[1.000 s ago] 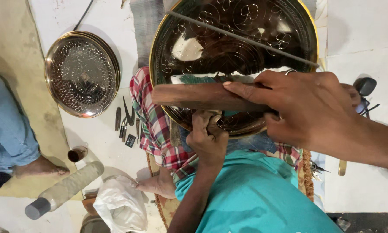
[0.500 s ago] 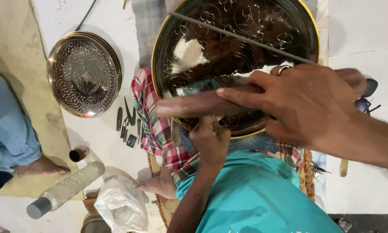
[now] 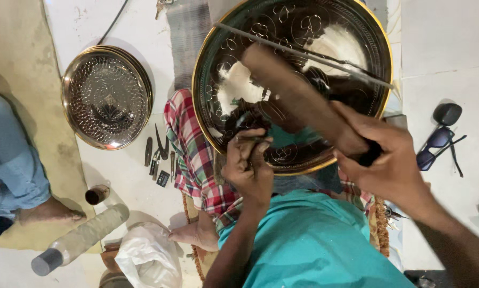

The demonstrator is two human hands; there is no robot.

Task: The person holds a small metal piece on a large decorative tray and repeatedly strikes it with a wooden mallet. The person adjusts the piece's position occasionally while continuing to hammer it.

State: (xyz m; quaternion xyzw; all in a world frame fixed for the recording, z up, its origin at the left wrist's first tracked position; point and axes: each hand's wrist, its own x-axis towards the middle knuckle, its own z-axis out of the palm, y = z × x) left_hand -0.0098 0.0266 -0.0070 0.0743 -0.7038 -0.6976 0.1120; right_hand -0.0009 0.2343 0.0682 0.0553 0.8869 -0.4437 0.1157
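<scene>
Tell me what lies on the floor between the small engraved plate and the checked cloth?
In the head view, a cluster of small dark metal hand tools lies between the small engraved plate and the checked cloth.

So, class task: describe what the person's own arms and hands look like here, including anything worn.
Both arms are bare from the elbow down, with no gloves, watch or bracelets visible. The left hand and right hand show no rings. The top is teal; where its sleeves end cannot be seen.
</scene>
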